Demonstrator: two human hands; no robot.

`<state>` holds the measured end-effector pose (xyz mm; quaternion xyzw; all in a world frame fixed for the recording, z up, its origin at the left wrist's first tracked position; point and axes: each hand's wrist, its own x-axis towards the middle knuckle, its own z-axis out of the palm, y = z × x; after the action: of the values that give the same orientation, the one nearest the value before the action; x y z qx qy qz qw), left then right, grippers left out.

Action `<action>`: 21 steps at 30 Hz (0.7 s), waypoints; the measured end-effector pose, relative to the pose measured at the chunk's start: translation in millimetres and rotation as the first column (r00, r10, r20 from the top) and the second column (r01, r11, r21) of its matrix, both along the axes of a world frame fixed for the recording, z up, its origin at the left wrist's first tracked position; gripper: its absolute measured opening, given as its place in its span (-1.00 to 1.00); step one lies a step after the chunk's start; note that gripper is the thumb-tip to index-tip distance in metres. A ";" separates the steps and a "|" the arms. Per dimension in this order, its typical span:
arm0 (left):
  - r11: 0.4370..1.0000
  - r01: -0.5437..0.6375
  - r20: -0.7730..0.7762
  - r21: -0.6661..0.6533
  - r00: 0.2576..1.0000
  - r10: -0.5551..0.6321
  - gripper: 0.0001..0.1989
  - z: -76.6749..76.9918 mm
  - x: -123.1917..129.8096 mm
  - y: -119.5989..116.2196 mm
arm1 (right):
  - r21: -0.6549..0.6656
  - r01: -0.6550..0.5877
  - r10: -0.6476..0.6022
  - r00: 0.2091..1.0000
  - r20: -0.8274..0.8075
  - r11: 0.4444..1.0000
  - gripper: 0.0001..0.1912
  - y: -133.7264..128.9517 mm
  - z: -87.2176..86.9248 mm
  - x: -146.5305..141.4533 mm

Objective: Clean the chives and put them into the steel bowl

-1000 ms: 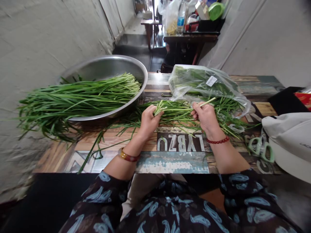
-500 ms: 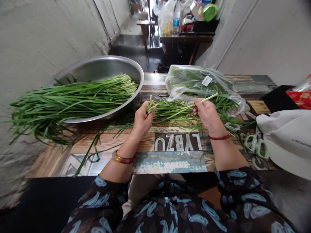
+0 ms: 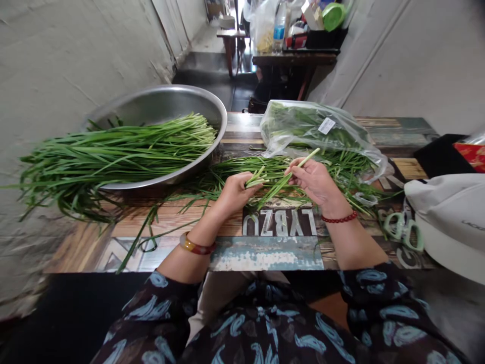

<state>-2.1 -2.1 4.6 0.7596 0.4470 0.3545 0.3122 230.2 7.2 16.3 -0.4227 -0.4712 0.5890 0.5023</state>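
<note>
My left hand (image 3: 238, 193) is closed around a small bunch of green stalks (image 3: 257, 178), their pale ends pointing right. Just to the right, my right hand (image 3: 308, 178) pinches a few thin stalks (image 3: 312, 153) by their pale ends, the leaves slanting down toward my left hand. Loose stalks lie on the table behind and beneath both hands. A large heap of long green leaves (image 3: 125, 151) rests in a metal basin (image 3: 151, 93) at the left and hangs over its rim. Behind my right hand, more greens sit in a clear plastic bag (image 3: 326, 125).
Pale green scissors (image 3: 394, 225) and a white cap (image 3: 447, 217) are at the right of the patterned table (image 3: 265, 253). A black box (image 3: 435, 151) stands behind the cap. Another table (image 3: 295, 59) with a bottle (image 3: 279, 31) is farther back.
My hands have come closer together. The right hand moved left and its stalks now slant down beside the left hand; the left moved right and turned, its bunch now pointing right.
</note>
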 end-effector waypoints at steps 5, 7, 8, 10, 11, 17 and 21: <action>0.995 0.014 0.064 -0.102 0.998 -0.008 -0.76 5.2 7.1 -5.4 | 0.018 0.024 -0.025 0.997 0.079 1.000 -0.55 -2.8 -6.1 -14.3; 0.986 0.057 0.088 -0.159 0.995 -0.043 -0.74 7.6 10.7 -7.9 | 0.007 0.037 -0.037 0.996 0.085 0.999 -0.53 -5.3 -7.1 -21.1; 0.980 0.082 0.099 -0.184 0.993 -0.064 -0.72 8.6 12.2 -8.9 | -0.001 0.036 -0.036 0.996 0.083 0.999 -0.51 -6.2 -7.6 -24.1; 0.965 0.122 0.121 -0.230 0.988 -0.096 -0.70 9.7 14.0 -10.1 | -0.018 0.023 -0.022 0.996 0.081 1.000 -0.49 -7.4 -8.7 -29.0; 0.958 0.131 0.131 -0.254 0.986 -0.100 -0.72 9.9 14.3 -10.2 | -0.028 0.013 -0.011 0.997 0.079 1.000 -0.49 -7.5 -9.3 -30.8; 0.928 0.091 0.288 -0.360 0.957 0.018 -0.75 7.0 12.2 -7.9 | -0.063 -0.016 0.015 1.000 -0.017 0.998 -0.47 -7.4 -10.0 -33.7; 0.916 0.040 0.370 -0.399 0.921 0.121 -0.72 5.2 12.5 -7.2 | -0.035 -0.083 0.086 0.990 0.112 0.996 -0.57 -11.8 -10.5 -36.8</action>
<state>10.3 -9.4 9.8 0.5852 0.4552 0.4050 0.5350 193.3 -4.6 5.9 -0.4426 -0.5075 0.5918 0.4431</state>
